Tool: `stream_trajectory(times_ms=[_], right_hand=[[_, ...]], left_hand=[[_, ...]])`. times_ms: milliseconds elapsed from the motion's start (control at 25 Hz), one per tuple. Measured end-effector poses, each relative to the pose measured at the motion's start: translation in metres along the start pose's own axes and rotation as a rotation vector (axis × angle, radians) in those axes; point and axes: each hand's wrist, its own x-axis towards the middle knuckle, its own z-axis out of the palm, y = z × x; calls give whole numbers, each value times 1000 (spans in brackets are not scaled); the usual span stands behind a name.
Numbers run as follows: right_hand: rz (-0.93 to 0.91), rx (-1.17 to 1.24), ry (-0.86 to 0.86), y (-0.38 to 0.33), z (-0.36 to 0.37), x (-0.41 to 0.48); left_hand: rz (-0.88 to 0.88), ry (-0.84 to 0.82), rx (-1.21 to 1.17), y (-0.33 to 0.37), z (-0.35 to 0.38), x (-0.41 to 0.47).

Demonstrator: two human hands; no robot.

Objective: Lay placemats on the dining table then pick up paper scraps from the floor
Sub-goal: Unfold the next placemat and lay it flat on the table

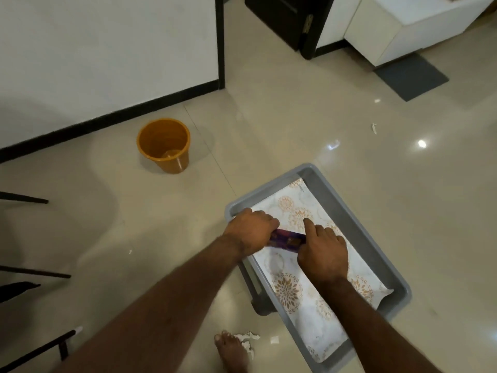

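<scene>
A grey plastic tray sits on the floor and holds a white placemat with orange flower prints. Over the mat, my left hand and my right hand both grip a purple patterned rolled item, one hand at each end. My right index finger points forward along the mat. A crumpled white paper scrap lies on the floor by my bare foot. A small flat scrap lies beside it, and another scrap lies farther away to the right.
An orange bin stands on the tiled floor near the white wall. Dark chair legs reach in from the left edge. A grey floor mat lies by a white cabinet and a dark door at the back.
</scene>
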Motion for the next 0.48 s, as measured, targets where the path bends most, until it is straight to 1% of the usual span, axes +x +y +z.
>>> stream_trajectory(times_ms=[80,240,360,480], right_hand=[[-78,-10,66,-22,-41,18],[-296,31,175,-95,-131,39],[-510,69,228,-167,-192,39],[-714,126,275,-246,-246,28]], left_hand=[[-86,46,-19,-16,-41,-28],[-350,147,-144,-53,-122,-111],[-518,239,-273,-82,-173,-198],[-663,397,-450,-105,-210,-298]])
